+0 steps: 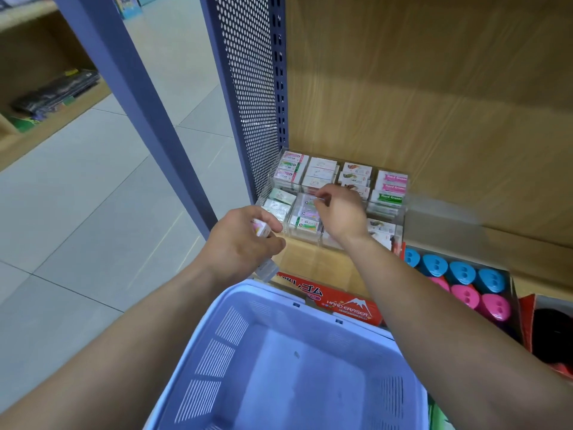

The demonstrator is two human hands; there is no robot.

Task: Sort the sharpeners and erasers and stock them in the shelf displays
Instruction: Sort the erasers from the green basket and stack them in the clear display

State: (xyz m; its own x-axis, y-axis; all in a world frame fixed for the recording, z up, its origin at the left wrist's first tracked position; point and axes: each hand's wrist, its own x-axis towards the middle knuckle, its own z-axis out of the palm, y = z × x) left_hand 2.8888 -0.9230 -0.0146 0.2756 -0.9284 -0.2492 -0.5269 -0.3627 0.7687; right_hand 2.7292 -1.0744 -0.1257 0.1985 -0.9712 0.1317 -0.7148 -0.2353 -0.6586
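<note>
A clear acrylic display [386,212] with several compartments of wrapped erasers stands on the wooden shelf. My right hand [339,212] reaches over its middle compartments, fingers curled and pinching a small wrapped eraser [319,198] at the tips. My left hand [238,243] hovers just left of the display's front corner and grips a few small erasers [260,228], one with a pink-and-white wrapper. Blue and pink sharpeners [462,283] fill a box to the right. A pale blue basket [223,346] sits below my arms, its visible bottom bare.
A red "Hard Eraser" carton [347,302] lies between basket and display. A perforated blue side panel [248,88] bounds the shelf on the left, a wooden back panel [434,88] behind. Grey tiled floor [93,197] and another shelf unit lie to the left.
</note>
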